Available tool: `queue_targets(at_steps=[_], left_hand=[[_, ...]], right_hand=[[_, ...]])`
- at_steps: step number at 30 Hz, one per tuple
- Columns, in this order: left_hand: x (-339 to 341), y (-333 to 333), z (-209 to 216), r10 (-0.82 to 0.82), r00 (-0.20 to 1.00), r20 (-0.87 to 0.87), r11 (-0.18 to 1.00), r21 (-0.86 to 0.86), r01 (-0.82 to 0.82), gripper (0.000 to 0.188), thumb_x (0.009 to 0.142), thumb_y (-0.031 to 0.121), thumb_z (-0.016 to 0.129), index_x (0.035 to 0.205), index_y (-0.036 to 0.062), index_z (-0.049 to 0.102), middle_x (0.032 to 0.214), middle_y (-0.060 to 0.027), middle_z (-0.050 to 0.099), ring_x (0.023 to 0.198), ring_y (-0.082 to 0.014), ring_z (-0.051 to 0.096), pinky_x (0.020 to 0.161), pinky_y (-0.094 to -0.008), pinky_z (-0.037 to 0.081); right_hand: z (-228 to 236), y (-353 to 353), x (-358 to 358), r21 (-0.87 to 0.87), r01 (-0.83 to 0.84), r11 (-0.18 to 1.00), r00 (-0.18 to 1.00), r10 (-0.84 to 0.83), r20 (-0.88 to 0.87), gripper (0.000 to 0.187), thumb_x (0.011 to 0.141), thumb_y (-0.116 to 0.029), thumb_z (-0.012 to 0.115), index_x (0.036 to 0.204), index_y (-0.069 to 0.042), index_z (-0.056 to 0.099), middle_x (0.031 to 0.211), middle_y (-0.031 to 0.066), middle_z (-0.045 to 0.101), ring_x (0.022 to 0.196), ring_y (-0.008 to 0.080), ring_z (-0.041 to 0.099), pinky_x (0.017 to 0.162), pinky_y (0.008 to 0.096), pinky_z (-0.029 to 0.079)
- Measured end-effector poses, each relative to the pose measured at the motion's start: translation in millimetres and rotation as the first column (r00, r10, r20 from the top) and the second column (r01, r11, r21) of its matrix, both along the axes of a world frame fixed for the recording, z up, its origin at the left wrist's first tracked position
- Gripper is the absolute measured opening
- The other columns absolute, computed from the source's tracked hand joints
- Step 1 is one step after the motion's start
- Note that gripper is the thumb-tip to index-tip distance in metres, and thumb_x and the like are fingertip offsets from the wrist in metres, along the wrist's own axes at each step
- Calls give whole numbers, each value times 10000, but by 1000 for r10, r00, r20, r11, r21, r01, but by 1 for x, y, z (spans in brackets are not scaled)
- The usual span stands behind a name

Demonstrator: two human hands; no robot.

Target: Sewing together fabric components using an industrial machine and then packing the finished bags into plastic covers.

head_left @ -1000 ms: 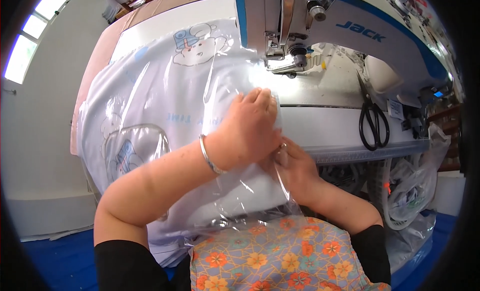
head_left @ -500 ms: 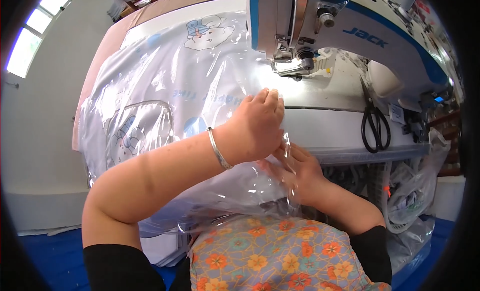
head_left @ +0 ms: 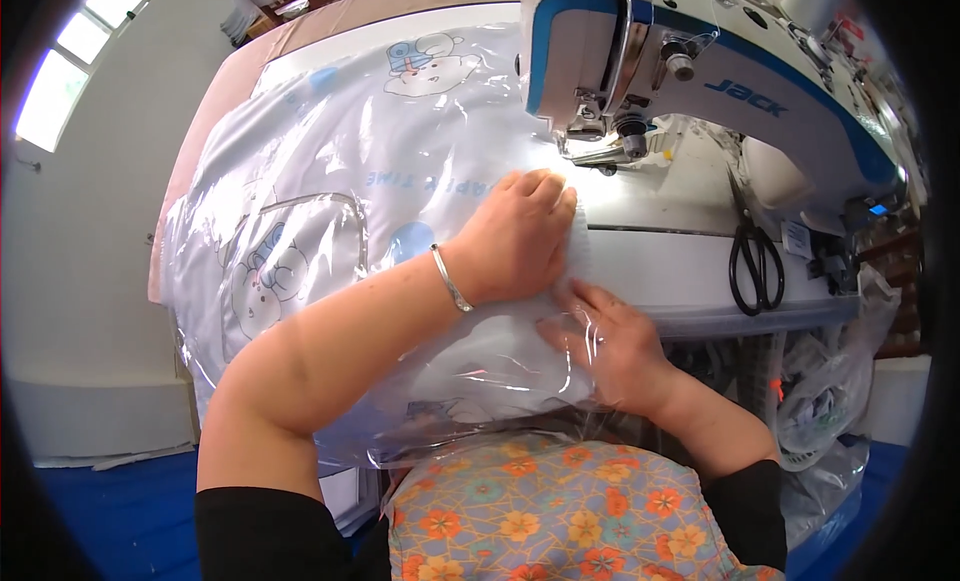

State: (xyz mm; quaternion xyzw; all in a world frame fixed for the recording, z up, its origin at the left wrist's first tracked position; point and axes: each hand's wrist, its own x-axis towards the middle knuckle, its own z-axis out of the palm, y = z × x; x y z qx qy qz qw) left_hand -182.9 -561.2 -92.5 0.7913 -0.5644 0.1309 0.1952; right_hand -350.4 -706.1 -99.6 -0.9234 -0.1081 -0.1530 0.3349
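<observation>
A large piece of pale lilac fabric (head_left: 430, 146), printed with cartoon animals and a blue dot, lies under glossy clear plastic film (head_left: 495, 366). It spreads from the table down to my lap. My left hand (head_left: 525, 231), with a bangle at the wrist, has its fingers curled down on the right edge of the layers, just in front of the sewing machine's needle area (head_left: 575, 153). Lower down, my right hand (head_left: 625, 351) pinches the same edge, with film partly over its fingers. The tips of both hands' fingers are partly hidden.
The white and blue sewing machine (head_left: 690, 91) stands at the upper right, its lamp lit. Black-handled scissors (head_left: 755, 266) lie on the table's right side. Under the table edge, a white basket (head_left: 805, 421) holds clear plastic bags. A flowered apron (head_left: 560, 511) covers my lap.
My left hand has shifted slightly right within the picture, along with the fabric and machine as the view moved. My right hand has moved a little lower and right along the edge.
</observation>
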Motion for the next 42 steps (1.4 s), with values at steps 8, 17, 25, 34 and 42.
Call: queue_targets(at_steps=[8,17,25,34,42], left_hand=[[15,7,0,-204,977,-65,979,9,205,465,742,58,584,1185,-76,537,1180,-260,551,1113,-431,539,994,-480,451],[-66,35,46,26,979,-200,931,361,49,743,734,228,747,1385,-30,500,1481,-227,437,1379,-411,394,1161,-471,314],[-75,30,27,-25,1000,-10,986,167,27,355,811,-29,631,1165,-47,655,1239,-185,645,1151,-362,616,983,-423,497],[-78,29,24,-12,999,39,992,125,7,275,868,-29,595,1132,-43,671,1195,-175,666,1112,-352,636,959,-414,508],[-77,23,29,-30,999,24,995,91,28,264,881,-27,586,1130,-41,671,1188,-179,669,1103,-356,639,953,-414,511]], right_hand=[[-28,38,-29,-128,-281,951,959,281,-18,736,703,-148,635,1429,-203,521,1516,194,431,1411,412,363,1172,606,190],[-65,-151,-127,181,717,673,648,-739,185,128,866,22,579,950,-18,668,952,133,688,880,291,667,766,386,531],[-131,-360,-211,-256,937,236,181,-958,-220,243,844,-253,665,947,-47,743,931,216,707,919,390,677,828,486,518],[-95,-351,-243,-358,897,260,253,-965,-68,216,844,-201,621,918,-29,730,908,220,689,865,430,653,789,484,528],[-22,-325,-253,688,720,84,260,-953,-156,119,967,-133,582,1012,-37,636,948,80,719,752,133,685,601,243,457]])
